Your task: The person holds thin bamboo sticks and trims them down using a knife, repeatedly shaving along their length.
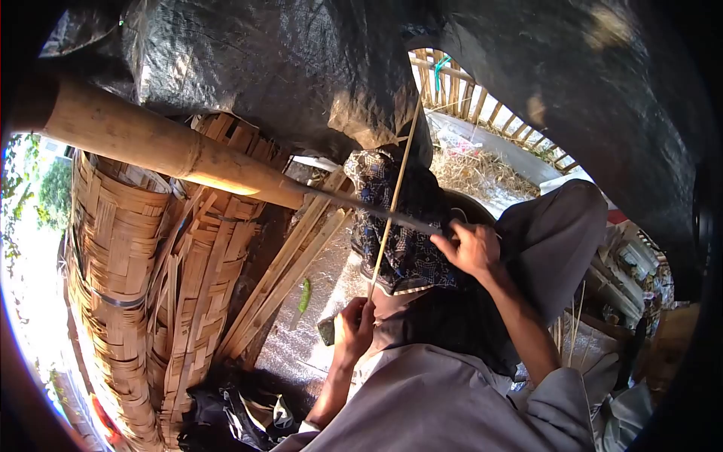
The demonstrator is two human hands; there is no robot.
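Note:
My left hand point(354, 328) is closed around the lower end of a thin, pale bamboo strip point(407, 151), which slants upward and away from me. My right hand point(471, 248) grips a long, narrow knife point(350, 202) at its right end; the handle is mostly hidden in my fingers. Its dark blade points left and crosses the strip, though I cannot tell whether it is cutting in. The blade's far end reaches the end of a thick bamboo pole point(226, 169). Beneath the strip, a dark patterned cloth point(422, 260) is draped over my leg.
Tall rolls of woven bamboo matting point(117, 248) stand on the left, beside leaning bamboo slats point(282, 282). A green item point(304, 295) lies on the ground. Black plastic sheeting point(248, 60) hangs overhead. Behind are a slatted fence point(482, 105) and a heap of shavings point(478, 173).

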